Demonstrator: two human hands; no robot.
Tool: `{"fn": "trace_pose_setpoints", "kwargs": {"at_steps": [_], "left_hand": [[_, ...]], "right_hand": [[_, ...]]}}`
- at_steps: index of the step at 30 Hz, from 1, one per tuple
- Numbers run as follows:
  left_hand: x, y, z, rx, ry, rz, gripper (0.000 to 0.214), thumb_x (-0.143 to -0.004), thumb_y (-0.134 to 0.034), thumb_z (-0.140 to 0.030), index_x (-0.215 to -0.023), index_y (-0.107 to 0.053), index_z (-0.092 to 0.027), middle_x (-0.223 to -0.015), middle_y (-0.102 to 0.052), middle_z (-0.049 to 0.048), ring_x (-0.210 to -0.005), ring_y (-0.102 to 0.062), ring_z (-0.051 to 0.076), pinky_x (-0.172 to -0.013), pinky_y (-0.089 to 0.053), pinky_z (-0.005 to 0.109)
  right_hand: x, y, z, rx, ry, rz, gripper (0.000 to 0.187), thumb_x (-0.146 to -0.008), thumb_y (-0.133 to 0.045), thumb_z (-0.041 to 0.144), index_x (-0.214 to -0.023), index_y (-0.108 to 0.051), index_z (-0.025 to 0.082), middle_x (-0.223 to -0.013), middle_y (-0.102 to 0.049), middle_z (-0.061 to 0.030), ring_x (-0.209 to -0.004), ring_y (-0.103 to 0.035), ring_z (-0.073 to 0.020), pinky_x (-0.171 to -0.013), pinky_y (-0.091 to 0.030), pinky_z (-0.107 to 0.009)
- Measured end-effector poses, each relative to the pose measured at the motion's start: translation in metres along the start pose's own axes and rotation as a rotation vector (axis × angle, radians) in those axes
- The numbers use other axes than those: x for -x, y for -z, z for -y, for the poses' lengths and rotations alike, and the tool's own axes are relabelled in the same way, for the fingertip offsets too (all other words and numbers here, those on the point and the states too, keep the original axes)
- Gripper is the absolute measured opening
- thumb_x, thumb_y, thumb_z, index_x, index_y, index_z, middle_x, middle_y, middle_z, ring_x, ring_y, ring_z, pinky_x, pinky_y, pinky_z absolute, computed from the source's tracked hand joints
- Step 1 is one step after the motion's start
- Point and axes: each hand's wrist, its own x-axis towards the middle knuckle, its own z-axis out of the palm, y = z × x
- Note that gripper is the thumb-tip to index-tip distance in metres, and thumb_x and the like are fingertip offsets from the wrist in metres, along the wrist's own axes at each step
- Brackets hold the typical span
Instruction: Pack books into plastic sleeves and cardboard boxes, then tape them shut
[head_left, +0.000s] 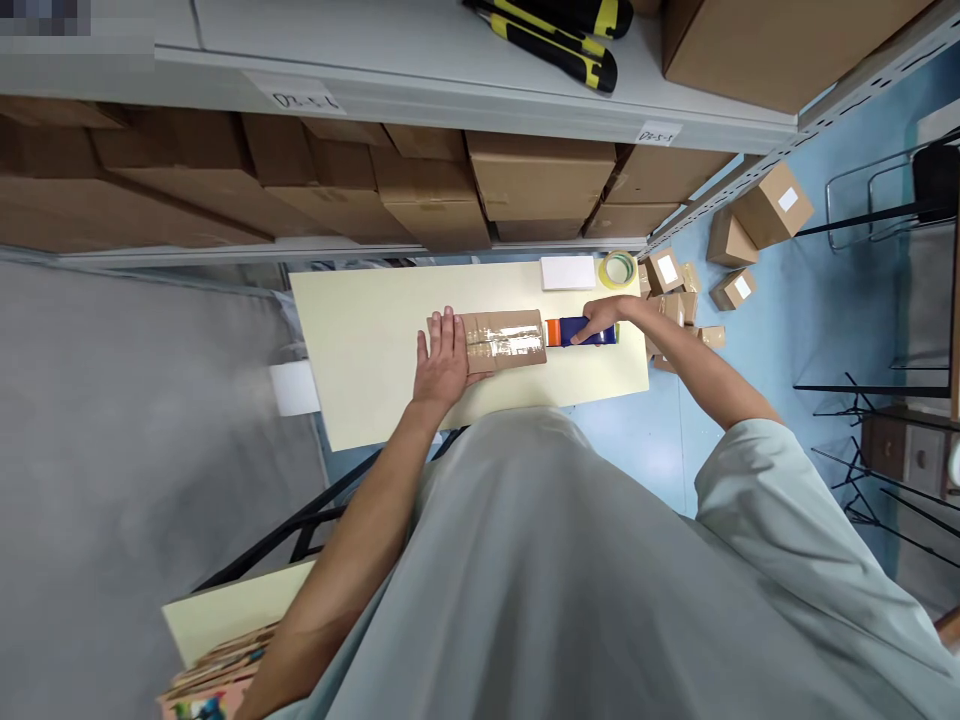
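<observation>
Right grip [606, 312] clasps the blue bottle [568, 327] beside the cardboard packet [506, 341]. Left grip [442, 368] (flat atop the packet, unclenched) should press evenly.

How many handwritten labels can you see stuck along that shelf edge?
2 on the shelf edge: the left label is on its left half; the right label is near its right end. More may be hidden outside the picture.
</observation>
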Motion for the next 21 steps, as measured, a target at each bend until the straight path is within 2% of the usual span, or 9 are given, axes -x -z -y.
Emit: {"fn": "trace_pose_setpoints", "kwargs": {"at_steps": [3,7,9,12,16,18,21], "left_hand": [[0.000,-0.003,0.002,-0.020,-0.004,-0.015,0.123,-0.097,-0.061,-0.076,-0.175,-0.010,0.006,-0.183,-0.005,0.0346,-0.174,0.000,0.045,-0.137,-0.002,0.068],[-0.001,-0.007,0.004,-0.024,-0.013,-0.033,0.121,-0.098,-0.061,-0.074,-0.175,-0.011,0.006,-0.183,-0.006,0.0341,-0.174,-0.002,0.045,-0.137,-0.003,0.067],[-0.001,-0.007,0.004,-0.020,-0.022,-0.050,0.117,-0.101,-0.057,-0.072,-0.175,-0.012,0.007,-0.184,-0.007,0.0335,-0.174,-0.002,0.045,-0.137,-0.003,0.067],[-0.001,-0.010,0.005,-0.011,-0.033,-0.069,0.112,-0.103,-0.054,-0.069,-0.176,-0.011,0.005,-0.184,-0.007,0.0322,-0.174,-0.002,0.044,-0.137,-0.004,0.067],[-0.001,-0.015,0.009,-0.014,-0.040,-0.081,0.111,-0.102,-0.058,-0.065,-0.176,-0.012,0.005,-0.184,-0.007,0.0314,-0.174,-0.001,0.045,-0.137,-0.003,0.068],[-0.001,-0.017,0.010,-0.025,-0.051,-0.094,0.109,-0.102,-0.059,-0.061,-0.175,-0.013,0.006,-0.184,-0.006,0.0311,-0.174,-0.001,0.045,-0.137,-0.002,0.067],[-0.001,-0.019,0.012,-0.050,-0.059,-0.108,0.105,-0.102,-0.058,-0.055,-0.175,-0.014,0.006,-0.185,-0.006,0.0295,-0.174,-0.003,0.044,-0.138,-0.004,0.066]], "right_hand": [[0.001,0.003,0.013,0.069,-0.017,-0.018,0.067,-0.078,-0.086,0.078,-0.088,-0.082,0.011,-0.082,-0.077,-0.0091,-0.077,-0.073,-0.0248,-0.072,-0.052,-0.033],[0.010,-0.001,0.028,0.158,-0.042,-0.083,0.065,-0.083,-0.086,0.073,-0.099,-0.083,0.010,-0.094,-0.082,-0.0154,-0.084,-0.078,-0.0296,-0.075,-0.057,-0.035],[0.012,-0.010,0.037,0.229,-0.077,-0.182,0.062,-0.087,-0.086,0.066,-0.112,-0.082,0.009,-0.107,-0.083,-0.0202,-0.096,-0.080,-0.0348,-0.081,-0.059,-0.037],[0.010,-0.030,0.052,0.311,-0.212,-0.334,0.049,-0.097,-0.079,0.048,-0.130,-0.078,0.011,-0.125,-0.080,-0.0250,-0.116,-0.078,-0.0392,-0.091,-0.061,-0.042],[0.012,-0.047,0.063,0.299,-0.327,-0.387,0.041,-0.104,-0.069,0.041,-0.134,-0.075,0.014,-0.132,-0.078,-0.0245,-0.122,-0.077,-0.0375,-0.095,-0.061,-0.045],[0.022,-0.044,0.063,0.297,-0.335,-0.427,0.040,-0.105,-0.067,0.043,-0.135,-0.075,0.017,-0.132,-0.079,-0.0231,-0.123,-0.076,-0.0364,-0.097,-0.061,-0.044],[0.047,-0.025,0.067,0.315,-0.304,-0.543,0.044,-0.107,-0.065,0.048,-0.135,-0.075,0.016,-0.131,-0.079,-0.0242,-0.124,-0.076,-0.0366,-0.099,-0.060,-0.042]]}}
